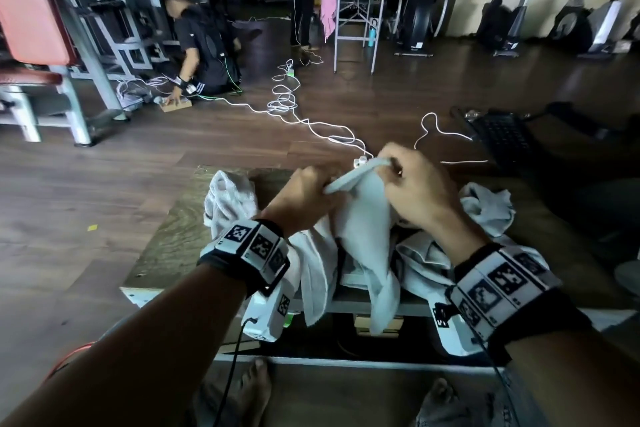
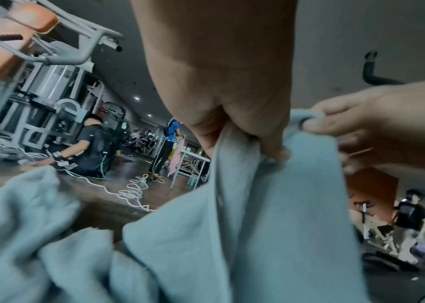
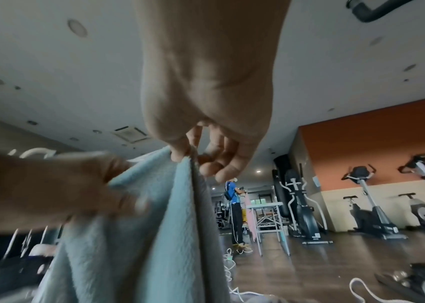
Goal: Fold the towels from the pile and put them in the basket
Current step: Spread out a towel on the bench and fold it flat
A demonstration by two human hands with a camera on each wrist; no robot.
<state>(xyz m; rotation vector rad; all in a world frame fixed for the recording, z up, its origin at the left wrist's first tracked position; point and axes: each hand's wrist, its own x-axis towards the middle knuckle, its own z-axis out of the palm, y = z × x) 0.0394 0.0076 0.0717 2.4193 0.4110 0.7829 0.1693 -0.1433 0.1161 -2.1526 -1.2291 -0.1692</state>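
Dim gym floor of dark wood planks, with a low wooden table (image 1: pixel 166 229) in the foreground carrying a pile of pale towels (image 1: pixel 228 198). Held up above that pile, between the two hands: one pale towel (image 1: pixel 363 218), its top edge stretched, the rest hanging down over the table's near edge. Left hand (image 1: pixel 304 198) closed around one end of that edge; right hand (image 1: pixel 419 187) pinching the other end between thumb and fingertips.

Seen only from the left wrist: cloth bunched inside the left fist (image 2: pixel 232 114), and the right fingers (image 2: pixel 356 121) nipping a fold. Seen only from the right wrist: thumb and forefinger (image 3: pixel 182 147) clamped on the hem, the other fingers curled loosely behind it, plus ceiling lights and an orange wall.

Basket not identifiable in any view. Lower part of the towel cut off in both wrist views, with blur on the nearer hand.

Beyond the table: white cables (image 1: pixel 287 104) looped across the floor, a kneeling person in black (image 1: pixel 204 52) beside a weight machine (image 1: pixel 52 28), a standing person near a white folding table (image 1: pixel 360 10), exercise bikes (image 1: pixel 540 21) along the far wall.
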